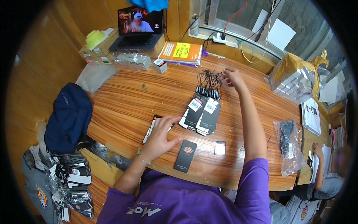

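Observation:
A pile of dark hang tags, some with white barcode stickers, lies mid-table with its black strings spread toward the far side. At the right edge of those strings, my right hand has its fingertips drawn together in a pinch on them. My left hand hovers nearer, thumb and fingers apart and nothing held. It partly covers another stack of black and white tags. One dark hang tag rests alone near the table's front edge. To its right is a small square piece with a dark border.
A plastic bag of black strings and wrapped white boxes are on the right. Behind stand an orange notebook, small box and lit screen. More tags lie lower left. Another person's hand shows at right.

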A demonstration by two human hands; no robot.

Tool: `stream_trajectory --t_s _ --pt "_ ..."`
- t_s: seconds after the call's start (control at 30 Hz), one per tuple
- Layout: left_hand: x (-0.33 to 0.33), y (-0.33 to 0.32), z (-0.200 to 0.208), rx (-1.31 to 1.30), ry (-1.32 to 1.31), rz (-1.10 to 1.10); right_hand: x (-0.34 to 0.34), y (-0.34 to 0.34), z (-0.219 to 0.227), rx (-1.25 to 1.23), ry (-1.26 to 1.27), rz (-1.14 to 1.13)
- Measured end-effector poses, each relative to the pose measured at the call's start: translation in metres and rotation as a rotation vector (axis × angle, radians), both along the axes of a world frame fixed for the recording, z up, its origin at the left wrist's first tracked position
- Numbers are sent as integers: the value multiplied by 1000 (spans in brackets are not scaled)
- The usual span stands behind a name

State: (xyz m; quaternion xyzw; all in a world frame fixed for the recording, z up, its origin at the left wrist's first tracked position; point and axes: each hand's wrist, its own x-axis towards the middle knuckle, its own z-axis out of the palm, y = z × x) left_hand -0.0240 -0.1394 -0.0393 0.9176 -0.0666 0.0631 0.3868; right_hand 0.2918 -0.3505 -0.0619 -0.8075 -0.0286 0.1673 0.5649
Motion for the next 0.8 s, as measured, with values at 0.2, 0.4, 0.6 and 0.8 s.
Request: stream_trajectory --t_s 0.2,0.4,0.6,0.8 --pt "-8 -16 -18 115 194 -346 -103 -60 13 -20 -201 309" --pt "-5 -12 -27 81 313 -308 -232 -80 13 -631 -537 591" --pt "-9 -13 -35 127 92 -282 -247 -89 -9 -333 -262 342" --pt "-7 -11 -36 174 59 -213 -254 -84 -21 -258 -503 228"
